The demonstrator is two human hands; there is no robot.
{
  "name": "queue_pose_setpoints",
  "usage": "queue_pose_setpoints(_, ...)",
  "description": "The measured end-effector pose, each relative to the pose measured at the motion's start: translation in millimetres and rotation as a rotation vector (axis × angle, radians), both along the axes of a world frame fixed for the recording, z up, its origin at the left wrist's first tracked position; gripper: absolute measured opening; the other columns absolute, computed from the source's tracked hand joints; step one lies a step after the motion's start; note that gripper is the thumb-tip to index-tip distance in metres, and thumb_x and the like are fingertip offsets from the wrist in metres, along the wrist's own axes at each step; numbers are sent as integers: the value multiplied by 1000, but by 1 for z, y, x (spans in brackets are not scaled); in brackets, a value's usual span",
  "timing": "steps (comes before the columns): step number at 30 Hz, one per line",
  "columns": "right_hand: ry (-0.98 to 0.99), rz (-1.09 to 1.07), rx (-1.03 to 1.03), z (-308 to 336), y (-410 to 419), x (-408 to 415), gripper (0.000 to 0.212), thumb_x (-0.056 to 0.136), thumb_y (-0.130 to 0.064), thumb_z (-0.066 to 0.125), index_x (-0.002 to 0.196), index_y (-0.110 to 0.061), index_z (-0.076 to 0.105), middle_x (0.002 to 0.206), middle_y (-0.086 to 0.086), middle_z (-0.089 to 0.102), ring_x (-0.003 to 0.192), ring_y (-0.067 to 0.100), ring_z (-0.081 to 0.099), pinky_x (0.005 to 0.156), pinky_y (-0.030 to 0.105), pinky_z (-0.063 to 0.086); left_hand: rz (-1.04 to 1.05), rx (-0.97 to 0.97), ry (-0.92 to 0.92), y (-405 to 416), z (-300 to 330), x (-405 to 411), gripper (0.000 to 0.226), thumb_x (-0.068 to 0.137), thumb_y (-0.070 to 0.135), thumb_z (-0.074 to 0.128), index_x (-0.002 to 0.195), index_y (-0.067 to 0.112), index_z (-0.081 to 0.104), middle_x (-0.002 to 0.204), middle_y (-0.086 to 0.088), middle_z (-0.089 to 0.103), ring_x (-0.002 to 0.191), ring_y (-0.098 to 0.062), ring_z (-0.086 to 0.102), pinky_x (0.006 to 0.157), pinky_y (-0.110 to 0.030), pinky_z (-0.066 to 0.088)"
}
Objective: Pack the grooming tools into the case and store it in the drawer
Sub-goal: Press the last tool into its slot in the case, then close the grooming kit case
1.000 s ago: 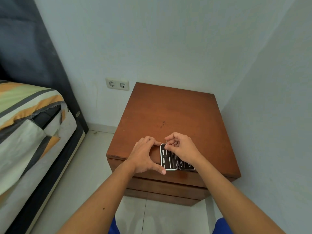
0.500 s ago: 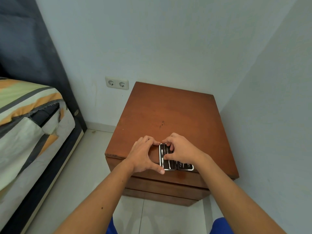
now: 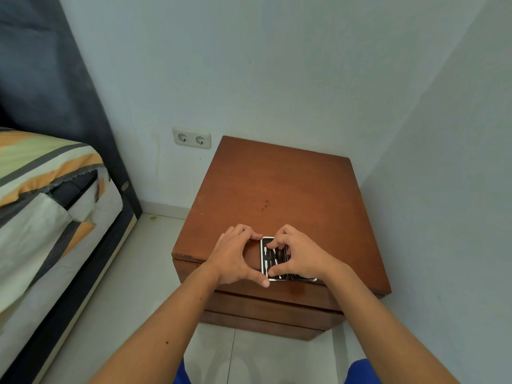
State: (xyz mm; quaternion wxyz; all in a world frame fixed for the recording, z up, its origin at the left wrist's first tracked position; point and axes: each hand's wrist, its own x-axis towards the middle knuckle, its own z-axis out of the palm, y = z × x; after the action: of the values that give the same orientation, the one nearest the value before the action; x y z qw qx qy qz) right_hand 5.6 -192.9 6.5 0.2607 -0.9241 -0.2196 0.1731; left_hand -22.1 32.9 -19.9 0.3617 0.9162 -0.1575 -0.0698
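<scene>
A small black grooming case point(image 3: 266, 268) with a silver rim lies open near the front edge of the brown nightstand point(image 3: 277, 184). Several slim silver tools sit in its left half. My left hand point(image 3: 232, 256) brackets the case's left edge between forefinger and thumb. My right hand point(image 3: 303, 259) covers the right half, with forefinger and thumb pinched on a slim grooming tool point(image 3: 273, 254) lying in the left half. The right half is mostly hidden. The drawer fronts point(image 3: 277, 306) below the top are closed.
A bed point(image 3: 47, 195) with a striped cover and a dark headboard stands at the left. A double wall socket point(image 3: 191, 138) is on the back wall. The nightstand sits in the corner, with a wall close on its right. The floor is pale tile.
My right hand has lowered the thin tool from above the case down into its left half. My left hand has stayed on the case's left edge.
</scene>
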Motion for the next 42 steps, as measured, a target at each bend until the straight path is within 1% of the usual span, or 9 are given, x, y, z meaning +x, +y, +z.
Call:
queue_pose_setpoints(6,-22,-30,80,0,-2,-4,70,66,-47,93,129,-30,68,117,-21,50,107,2,56,91,25,52,0,3,10,0,0,0,115,39,78,89,139,37,49,126,22,41,117,-4,38,107,-31,37)
queue_pose_setpoints(10,-62,-118,225,6,-9,-10,51,75,-35,91,122,-33,72,114,-18,63,103,5,62,88,23,53,2,3,12,2,0,0,115,39,80,88,138,38,48,126,22,40,118,-5,38,107,-33,39)
queue_pose_setpoints(14,-111,-243,261,10,-35,-11,40,83,-26,86,120,-33,73,111,-18,63,94,-1,59,80,16,46,5,-8,9,1,1,0,114,39,76,90,138,38,48,126,23,40,117,-4,38,106,-31,37)
queue_pose_setpoints(18,-27,-257,148,5,-63,-8,57,81,-33,87,134,-32,66,126,-16,56,112,6,58,85,18,44,2,-8,17,2,0,-1,113,41,77,90,138,38,47,127,22,40,118,-4,38,107,-32,36)
queue_pose_setpoints(23,108,-165,75,6,-76,-10,95,68,-48,94,150,-32,50,139,-23,44,129,3,45,98,15,40,5,-7,16,1,0,-2,112,42,75,91,138,38,48,126,23,41,118,-4,38,104,-30,36)
queue_pose_setpoints(30,153,-153,31,6,-79,-20,120,57,-55,96,158,-33,36,134,-22,35,128,8,45,114,27,38,-1,-13,21,4,-4,1,99,55,72,88,142,40,52,128,23,42,120,-3,37,105,-28,33)
queue_pose_setpoints(35,62,-260,108,0,-80,-38,101,58,-49,99,143,-41,45,122,-16,41,112,-1,47,88,7,41,39,-41,-16,2,-8,1,60,78,57,81,132,41,61,123,25,47,111,4,40,94,-25,38)
queue_pose_setpoints(38,-6,-284,163,-7,-80,-50,83,62,-47,97,132,-46,53,112,-12,49,100,2,50,85,13,41,105,-75,-88,-2,-12,3,33,89,42,76,122,40,69,114,23,54,105,3,46,91,-27,41)
queue_pose_setpoints(42,-144,-371,217,-19,-69,-69,54,68,-47,92,115,-43,65,97,-11,55,90,2,51,76,17,39,203,-77,-125,-11,-13,5,25,93,36,73,118,38,72,108,21,58,104,-5,52,92,-30,44)
